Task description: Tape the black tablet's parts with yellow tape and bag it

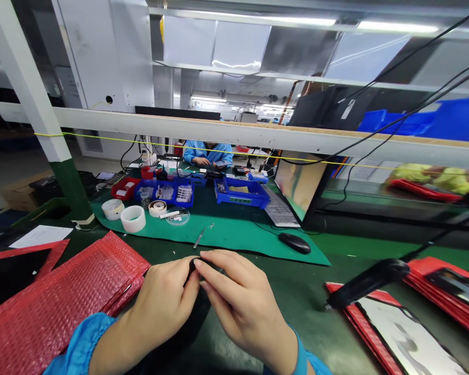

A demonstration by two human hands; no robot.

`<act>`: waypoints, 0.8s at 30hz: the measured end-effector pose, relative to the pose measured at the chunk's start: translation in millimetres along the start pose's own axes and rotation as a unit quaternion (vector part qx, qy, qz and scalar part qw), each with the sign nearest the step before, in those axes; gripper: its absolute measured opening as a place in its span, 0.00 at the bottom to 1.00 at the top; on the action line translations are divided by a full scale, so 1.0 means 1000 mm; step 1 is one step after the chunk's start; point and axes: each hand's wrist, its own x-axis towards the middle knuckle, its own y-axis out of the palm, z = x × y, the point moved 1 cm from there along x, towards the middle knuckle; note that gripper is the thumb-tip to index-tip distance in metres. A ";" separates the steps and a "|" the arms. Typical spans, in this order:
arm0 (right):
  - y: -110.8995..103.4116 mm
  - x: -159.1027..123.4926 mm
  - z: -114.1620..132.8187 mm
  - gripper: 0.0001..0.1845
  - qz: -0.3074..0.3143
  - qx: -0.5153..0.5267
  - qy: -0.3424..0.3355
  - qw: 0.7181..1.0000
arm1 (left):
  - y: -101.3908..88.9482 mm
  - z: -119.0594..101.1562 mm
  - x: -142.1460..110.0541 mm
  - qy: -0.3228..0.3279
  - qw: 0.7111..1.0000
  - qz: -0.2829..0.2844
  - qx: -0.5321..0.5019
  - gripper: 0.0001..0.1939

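My left hand (162, 299) and my right hand (238, 302) meet over the dark green bench, fingertips pinched together on a small black part (196, 264). Most of that part is hidden by the fingers, so I cannot make out its shape. Both wrists wear blue sleeves. A stack of red bubble-wrap bags (58, 302) lies just left of my left hand. Tweezers (199, 238) rest on the green mat (234, 229) beyond my fingers.
Tape rolls (133, 218) and blue parts trays (240, 192) sit on the mat, with a keyboard (280, 210), mouse (294, 242) and monitor (300, 182) to the right. A black handheld scanner (369, 281) lies over red bags at right. A person in blue (208, 153) works across the bench.
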 end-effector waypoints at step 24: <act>-0.001 0.004 0.000 0.16 -0.005 -0.070 -0.047 0.996 | 0.000 -0.001 0.003 0.014 1.000 -0.014 -0.006 0.13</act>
